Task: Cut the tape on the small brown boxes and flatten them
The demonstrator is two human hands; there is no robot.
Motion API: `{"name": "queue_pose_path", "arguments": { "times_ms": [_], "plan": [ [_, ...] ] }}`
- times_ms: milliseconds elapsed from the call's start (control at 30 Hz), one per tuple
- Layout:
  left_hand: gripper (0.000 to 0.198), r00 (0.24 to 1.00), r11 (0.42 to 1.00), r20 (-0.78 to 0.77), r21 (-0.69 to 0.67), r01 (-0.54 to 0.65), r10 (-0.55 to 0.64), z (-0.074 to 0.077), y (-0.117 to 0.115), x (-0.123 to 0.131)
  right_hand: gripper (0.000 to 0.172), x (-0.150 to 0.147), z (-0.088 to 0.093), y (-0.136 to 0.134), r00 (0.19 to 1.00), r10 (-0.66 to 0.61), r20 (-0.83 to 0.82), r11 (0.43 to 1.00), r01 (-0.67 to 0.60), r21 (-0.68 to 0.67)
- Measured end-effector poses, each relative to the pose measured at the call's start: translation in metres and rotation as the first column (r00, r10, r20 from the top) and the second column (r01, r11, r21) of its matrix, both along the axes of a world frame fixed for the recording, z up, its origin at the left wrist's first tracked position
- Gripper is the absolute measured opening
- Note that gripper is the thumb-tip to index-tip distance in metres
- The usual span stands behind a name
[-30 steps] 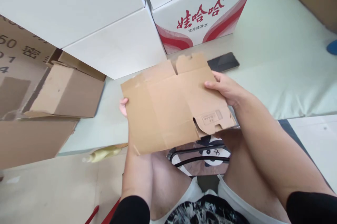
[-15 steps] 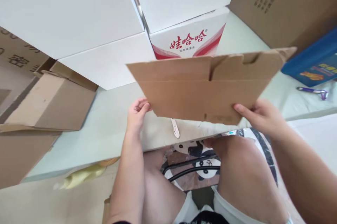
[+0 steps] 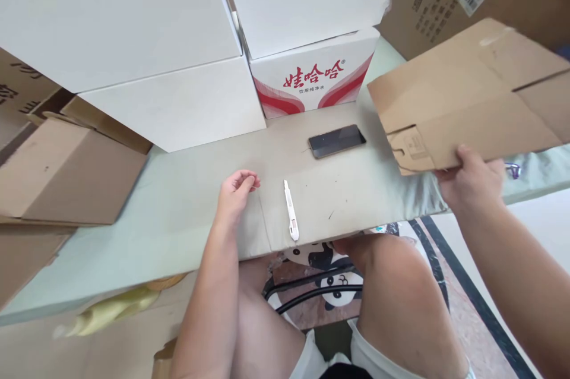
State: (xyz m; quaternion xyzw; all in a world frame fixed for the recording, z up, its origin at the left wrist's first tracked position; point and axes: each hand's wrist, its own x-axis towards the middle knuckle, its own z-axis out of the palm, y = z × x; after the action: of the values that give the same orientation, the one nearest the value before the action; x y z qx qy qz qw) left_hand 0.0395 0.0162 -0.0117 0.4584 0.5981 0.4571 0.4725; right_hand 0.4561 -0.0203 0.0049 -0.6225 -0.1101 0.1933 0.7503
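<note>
A folded brown cardboard box (image 3: 463,106) is held up at the right, tilted, with my right hand (image 3: 476,180) gripping its lower edge. My right thumb lies on the near face; the other fingers are partly hidden behind it. My left hand (image 3: 238,192) hovers over the covered table, fingers curled and thumb against them, with nothing visible in it. Close to its right lies a white utility knife (image 3: 291,212), its tip pointing away from me. A dark smartphone (image 3: 337,141) rests flat farther back.
White cartons (image 3: 173,106) are stacked at the back, beside a white box with red lettering (image 3: 314,82). Open cardboard boxes (image 3: 75,171) stand at the left, and a big brown carton (image 3: 427,5) at the back right. A purple object (image 3: 513,171) shows beyond my right hand. My knees are under the table's front edge (image 3: 249,257).
My right hand has swung the cardboard box to the right and turned it. My left hand has come away from its edge. The smartphone and the whole utility knife are now uncovered.
</note>
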Motion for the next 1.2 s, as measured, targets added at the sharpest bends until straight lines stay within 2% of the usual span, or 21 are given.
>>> {"name": "queue_pose_path", "arguments": {
  "times_ms": [67, 200, 233, 267, 333, 433, 500, 600, 667, 733, 833, 900, 967, 1000, 1067, 1133, 1200],
  "plan": [
    [0.028, 1.0, 1.0, -0.019, 0.0, 0.015, -0.015, -0.002, 0.001, 0.0, 0.031, 0.001, 0.005, 0.044, 1.0, -0.006, 0.012, 0.997, 0.007, -0.081],
    [0.024, 0.999, 1.0, -0.041, 0.002, 0.028, -0.028, -0.004, 0.004, 0.0, 0.023, 0.007, 0.034, 0.136, 0.988, 0.125, 0.092, 0.963, -0.099, -0.251],
    [0.023, 0.999, 0.999, -0.043, 0.001, 0.032, -0.032, -0.004, 0.005, 0.0, 0.016, 0.009, 0.043, 0.156, 0.978, 0.18, 0.109, 0.937, -0.136, -0.323],
    [0.021, 0.998, 0.999, -0.043, 0.0, 0.036, -0.036, -0.003, 0.006, 0.0, 0.017, 0.01, 0.05, 0.171, 0.964, 0.25, 0.088, 0.887, -0.192, -0.421],
    [0.016, 0.998, 0.999, -0.037, 0.001, 0.041, -0.041, -0.002, 0.009, 0.001, 0.032, 0.008, 0.06, 0.189, 0.931, 0.364, 0.017, 0.765, -0.289, -0.575],
    [0.008, 1.0, 1.0, -0.012, 0.011, 0.028, -0.028, 0.001, 0.013, 0.0, 0.036, -0.011, 0.054, 0.181, 0.868, 0.496, -0.002, 0.598, -0.344, -0.724],
    [0.005, 1.0, 1.0, 0.017, 0.025, 0.013, -0.014, 0.003, 0.012, -0.001, 0.032, -0.033, 0.042, 0.158, 0.817, 0.574, 0.063, 0.531, -0.313, -0.787],
    [0.006, 0.997, 0.998, 0.071, 0.058, -0.024, 0.019, 0.006, 0.006, -0.007, 0.031, -0.072, 0.029, 0.117, 0.712, 0.667, 0.221, 0.502, -0.209, -0.839],
    [0.005, 0.992, 0.993, 0.1, 0.084, -0.081, 0.073, 0.008, 0.0, -0.013, 0.039, -0.1, 0.03, 0.094, 0.623, 0.72, 0.306, 0.503, -0.163, -0.849],
    [0.006, 0.973, 0.97, 0.174, 0.162, -0.181, 0.152, 0.011, -0.006, -0.024, 0.042, -0.132, 0.038, 0.079, 0.49, 0.794, 0.359, 0.497, -0.186, -0.847],
    [0.01, 0.898, 0.895, 0.32, 0.23, -0.382, 0.302, 0.018, -0.014, -0.048, 0.042, -0.192, 0.055, 0.07, 0.193, 0.876, 0.442, 0.482, -0.307, -0.82],
    [0.013, 0.828, 0.836, 0.389, 0.211, -0.507, 0.404, 0.023, -0.019, -0.069, 0.04, -0.242, 0.063, 0.073, -0.042, 0.862, 0.505, 0.447, -0.406, -0.797],
    [0.014, 0.752, 0.774, 0.439, 0.175, -0.609, 0.493, 0.026, -0.025, -0.091, 0.034, -0.299, 0.065, 0.081, -0.276, 0.788, 0.55, 0.374, -0.495, -0.784],
    [0.014, 0.715, 0.743, 0.457, 0.159, -0.651, 0.529, 0.027, -0.028, -0.102, 0.029, -0.33, 0.065, 0.087, -0.362, 0.738, 0.569, 0.347, -0.521, -0.78],
    [0.012, 0.646, 0.678, 0.485, 0.137, -0.722, 0.59, 0.029, -0.033, -0.122, 0.017, -0.395, 0.065, 0.098, -0.484, 0.635, 0.602, 0.317, -0.548, -0.774],
    [0.011, 0.577, 0.61, 0.506, 0.121, -0.783, 0.641, 0.03, -0.038, -0.14, 0.007, -0.461, 0.068, 0.106, -0.556, 0.487, 0.674, 0.321, -0.604, -0.73],
    [0.01, 0.521, 0.543, 0.525, 0.126, -0.83, 0.673, 0.031, -0.043, -0.153, 0.031, -0.521, 0.077, 0.108, -0.622, 0.335, 0.708, 0.333, -0.625, -0.706]
  ]
}}
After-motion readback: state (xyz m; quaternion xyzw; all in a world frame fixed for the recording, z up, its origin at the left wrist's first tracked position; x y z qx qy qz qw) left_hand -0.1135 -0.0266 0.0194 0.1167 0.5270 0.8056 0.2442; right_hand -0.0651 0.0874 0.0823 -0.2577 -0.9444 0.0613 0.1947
